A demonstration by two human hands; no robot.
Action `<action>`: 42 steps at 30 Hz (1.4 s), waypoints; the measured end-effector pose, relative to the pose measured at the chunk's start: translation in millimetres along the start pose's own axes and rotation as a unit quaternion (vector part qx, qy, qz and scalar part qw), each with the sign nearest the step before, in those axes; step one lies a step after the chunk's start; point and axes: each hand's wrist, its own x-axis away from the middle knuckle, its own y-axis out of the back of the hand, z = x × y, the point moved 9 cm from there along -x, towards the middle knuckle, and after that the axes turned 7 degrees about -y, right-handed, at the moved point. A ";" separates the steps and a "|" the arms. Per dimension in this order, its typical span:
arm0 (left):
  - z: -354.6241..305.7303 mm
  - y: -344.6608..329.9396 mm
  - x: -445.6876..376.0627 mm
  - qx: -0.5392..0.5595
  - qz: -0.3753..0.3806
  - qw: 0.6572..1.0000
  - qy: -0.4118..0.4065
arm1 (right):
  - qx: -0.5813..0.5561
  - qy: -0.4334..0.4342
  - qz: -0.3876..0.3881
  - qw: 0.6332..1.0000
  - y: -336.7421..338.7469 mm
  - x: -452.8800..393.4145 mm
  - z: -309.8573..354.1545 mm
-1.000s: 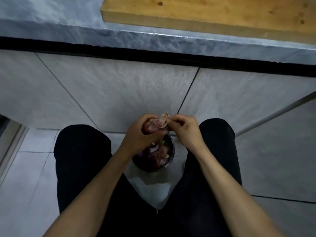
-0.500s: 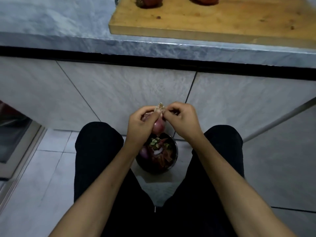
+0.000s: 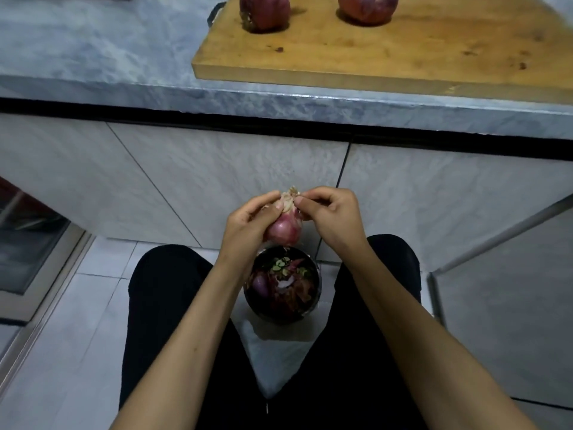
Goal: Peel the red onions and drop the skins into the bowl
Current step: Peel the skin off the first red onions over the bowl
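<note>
Both hands (image 3: 248, 225) (image 3: 335, 218) grip onion (image 3: 283, 229) — perhaps peeling, above bowl (image 3: 314, 301)

A grey marbled stone countertop (image 3: 124, 54) carries a rectangular wooden chopping board (image 3: 387, 54) at the far right. A pale tiled floor (image 3: 77, 321) below carries a round dark metal bowl (image 3: 314, 301) of scraps near the centre.

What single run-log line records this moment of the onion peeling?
step: peeling | left hand: holds red onion | right hand: pinches dry skin at top | bowl: below, holds scraps | cutting board: two onions wait
</note>
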 end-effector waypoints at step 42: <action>47.0 39.6 -2.2 -0.027 0.070 0.995 0.066 | 0.046 -0.095 -0.035 0.994 -18.0 -5.7 -41.2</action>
